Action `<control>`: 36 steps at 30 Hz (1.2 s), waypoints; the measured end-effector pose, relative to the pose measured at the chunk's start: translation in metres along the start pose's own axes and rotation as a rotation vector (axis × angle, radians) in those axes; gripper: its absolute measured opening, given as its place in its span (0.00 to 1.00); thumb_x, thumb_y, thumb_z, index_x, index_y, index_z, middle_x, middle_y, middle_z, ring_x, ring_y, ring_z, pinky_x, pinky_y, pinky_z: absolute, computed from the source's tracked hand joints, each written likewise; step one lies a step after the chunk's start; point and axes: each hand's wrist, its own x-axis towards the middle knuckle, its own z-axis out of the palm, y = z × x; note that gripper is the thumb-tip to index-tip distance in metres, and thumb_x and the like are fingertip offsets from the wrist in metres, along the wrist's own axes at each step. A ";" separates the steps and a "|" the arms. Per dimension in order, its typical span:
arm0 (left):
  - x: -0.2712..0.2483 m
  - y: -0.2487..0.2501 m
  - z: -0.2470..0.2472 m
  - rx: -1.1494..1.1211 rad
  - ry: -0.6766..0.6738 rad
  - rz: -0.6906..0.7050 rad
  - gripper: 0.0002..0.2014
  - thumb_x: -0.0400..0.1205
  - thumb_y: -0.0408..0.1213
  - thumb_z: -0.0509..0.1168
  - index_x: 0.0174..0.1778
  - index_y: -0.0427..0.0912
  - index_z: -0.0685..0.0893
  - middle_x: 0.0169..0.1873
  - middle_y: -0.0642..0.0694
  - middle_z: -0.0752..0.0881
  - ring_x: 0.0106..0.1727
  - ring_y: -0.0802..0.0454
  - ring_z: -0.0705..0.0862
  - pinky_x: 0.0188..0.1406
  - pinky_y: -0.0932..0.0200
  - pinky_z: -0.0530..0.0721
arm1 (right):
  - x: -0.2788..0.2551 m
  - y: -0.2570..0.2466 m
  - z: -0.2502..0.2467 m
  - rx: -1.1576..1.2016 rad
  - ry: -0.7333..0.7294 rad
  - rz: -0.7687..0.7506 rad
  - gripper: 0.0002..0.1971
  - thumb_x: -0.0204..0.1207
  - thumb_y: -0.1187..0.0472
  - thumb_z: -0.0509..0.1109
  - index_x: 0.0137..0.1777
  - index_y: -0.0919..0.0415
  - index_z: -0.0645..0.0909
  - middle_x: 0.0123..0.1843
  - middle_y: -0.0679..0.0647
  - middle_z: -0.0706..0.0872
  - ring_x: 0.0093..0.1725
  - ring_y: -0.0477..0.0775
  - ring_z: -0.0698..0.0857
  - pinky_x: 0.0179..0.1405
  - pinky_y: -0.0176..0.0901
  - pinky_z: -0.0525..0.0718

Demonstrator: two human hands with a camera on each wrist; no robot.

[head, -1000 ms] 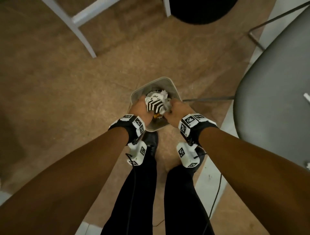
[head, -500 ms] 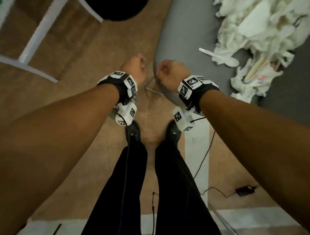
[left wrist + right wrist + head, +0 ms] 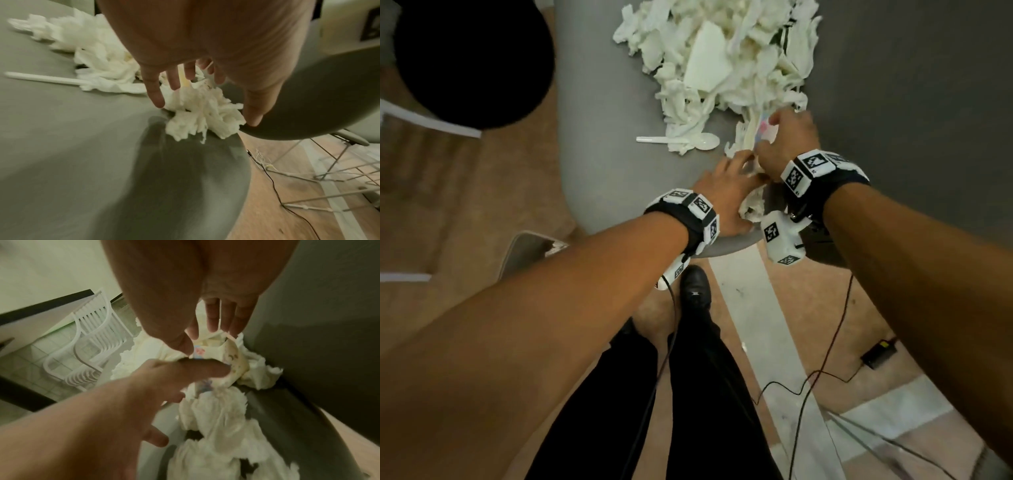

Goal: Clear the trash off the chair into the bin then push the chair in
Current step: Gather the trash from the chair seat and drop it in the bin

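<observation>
at frame centre, left hand (image 3: 726,192) and right hand (image 3: 786,144), fists above the chair (image 3: 599,144) edge half a second ago, now spread fingers over crumpled napkins (image 3: 751,205).

Indoor seating area, maybe a home or café.
Grey chair (image 3: 599,144), white slatted chair (image 3: 90,353), tiled floor (image 3: 26,356), wood floor (image 3: 448,192).

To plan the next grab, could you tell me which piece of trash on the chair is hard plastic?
The white plastic spoon, lying flat left of the hands; everything around it is crumpled paper.
</observation>
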 end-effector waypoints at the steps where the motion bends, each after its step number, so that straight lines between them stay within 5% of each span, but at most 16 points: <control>1: 0.006 0.002 0.003 0.042 -0.026 0.005 0.38 0.69 0.57 0.74 0.76 0.59 0.72 0.79 0.41 0.61 0.74 0.33 0.67 0.63 0.38 0.79 | 0.006 0.003 0.001 -0.010 -0.037 0.006 0.23 0.76 0.56 0.69 0.70 0.60 0.74 0.75 0.64 0.72 0.71 0.68 0.76 0.71 0.57 0.78; 6: 0.019 -0.008 0.004 0.123 -0.093 0.017 0.16 0.81 0.38 0.67 0.64 0.42 0.83 0.67 0.38 0.76 0.66 0.36 0.74 0.60 0.43 0.79 | 0.019 0.009 0.011 -0.032 -0.151 -0.043 0.34 0.69 0.52 0.74 0.73 0.62 0.69 0.74 0.64 0.74 0.70 0.71 0.77 0.67 0.58 0.80; 10: 0.005 -0.034 -0.007 0.017 -0.018 -0.081 0.16 0.77 0.29 0.67 0.60 0.35 0.75 0.58 0.34 0.78 0.59 0.34 0.78 0.50 0.49 0.74 | 0.024 0.006 0.022 -0.055 -0.198 -0.069 0.35 0.66 0.52 0.79 0.71 0.60 0.70 0.72 0.63 0.76 0.68 0.68 0.79 0.64 0.56 0.82; 13: -0.009 -0.052 -0.013 -0.143 0.081 -0.207 0.25 0.75 0.27 0.65 0.69 0.36 0.70 0.62 0.34 0.76 0.56 0.36 0.80 0.45 0.51 0.74 | 0.023 0.002 0.028 -0.095 -0.280 -0.050 0.35 0.65 0.51 0.81 0.71 0.59 0.74 0.71 0.61 0.78 0.67 0.65 0.80 0.63 0.53 0.83; 15: -0.016 -0.063 -0.013 -0.188 0.132 -0.295 0.28 0.77 0.28 0.64 0.75 0.36 0.69 0.65 0.35 0.74 0.57 0.38 0.80 0.51 0.52 0.79 | 0.022 -0.001 0.030 -0.106 -0.309 -0.045 0.33 0.65 0.50 0.81 0.69 0.60 0.78 0.69 0.61 0.80 0.65 0.63 0.82 0.61 0.51 0.84; 19: -0.026 -0.077 -0.005 -0.110 0.188 -0.370 0.11 0.80 0.30 0.62 0.57 0.33 0.80 0.65 0.34 0.72 0.54 0.35 0.80 0.54 0.44 0.82 | 0.018 -0.007 0.035 -0.046 -0.347 -0.046 0.28 0.67 0.52 0.80 0.66 0.61 0.81 0.68 0.60 0.82 0.62 0.61 0.84 0.61 0.51 0.85; 23: -0.033 -0.080 -0.004 -0.133 0.220 -0.366 0.11 0.80 0.29 0.61 0.58 0.36 0.80 0.61 0.34 0.78 0.59 0.34 0.79 0.55 0.47 0.79 | 0.012 -0.013 0.037 0.008 -0.394 -0.050 0.24 0.68 0.51 0.79 0.62 0.60 0.82 0.56 0.54 0.86 0.55 0.59 0.86 0.57 0.49 0.85; 28: -0.051 -0.081 -0.011 -0.234 0.254 -0.461 0.13 0.79 0.37 0.58 0.60 0.45 0.74 0.43 0.39 0.84 0.40 0.36 0.82 0.38 0.49 0.80 | -0.007 -0.036 0.053 0.061 -0.453 -0.098 0.25 0.68 0.51 0.80 0.61 0.62 0.81 0.53 0.55 0.85 0.52 0.56 0.84 0.48 0.44 0.80; 30: -0.060 -0.085 -0.011 -0.305 0.273 -0.483 0.13 0.77 0.48 0.60 0.55 0.52 0.79 0.41 0.45 0.85 0.39 0.40 0.82 0.37 0.51 0.81 | -0.020 -0.050 0.061 0.120 -0.515 -0.092 0.20 0.64 0.54 0.79 0.55 0.62 0.84 0.52 0.54 0.89 0.51 0.57 0.87 0.47 0.48 0.84; 34: -0.077 -0.104 -0.011 -0.424 0.421 -0.634 0.22 0.72 0.59 0.60 0.34 0.42 0.83 0.29 0.47 0.85 0.36 0.43 0.84 0.36 0.50 0.84 | -0.036 -0.077 0.085 0.278 -0.557 -0.130 0.24 0.45 0.48 0.74 0.42 0.59 0.88 0.47 0.60 0.93 0.51 0.63 0.91 0.54 0.66 0.88; 36: -0.088 -0.115 -0.010 -0.431 0.487 -0.692 0.26 0.75 0.62 0.59 0.32 0.40 0.82 0.26 0.46 0.84 0.33 0.42 0.83 0.33 0.50 0.81 | -0.044 -0.092 0.094 0.342 -0.556 -0.139 0.22 0.44 0.48 0.74 0.38 0.58 0.87 0.47 0.62 0.92 0.51 0.65 0.91 0.56 0.66 0.87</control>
